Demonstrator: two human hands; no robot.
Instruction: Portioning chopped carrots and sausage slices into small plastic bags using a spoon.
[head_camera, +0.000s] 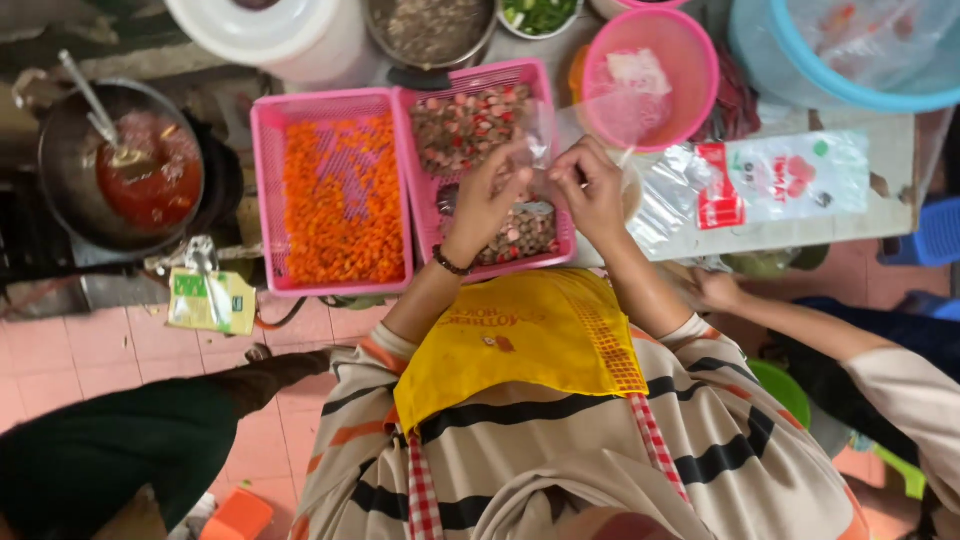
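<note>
My left hand (488, 195) and my right hand (590, 185) are raised together over a pink basket (556, 252) of brown and pink chopped pieces. Both pinch a small clear plastic bag (540, 135) between the fingertips; what is in it I cannot tell. A dark bracelet sits on my left wrist. Touching this basket on the left is a second pink basket (268, 200) full of orange chopped pieces. I wear a yellow apron (520, 335) over a striped shirt.
A pot of red sauce with a ladle (125, 165) stands at far left. A round pink basket (650, 75), a blue tub (850, 60), a metal bowl (430, 30) and a stack of clear bags (770, 180) lie behind and right. Another person's hand (715, 290) reaches in at right.
</note>
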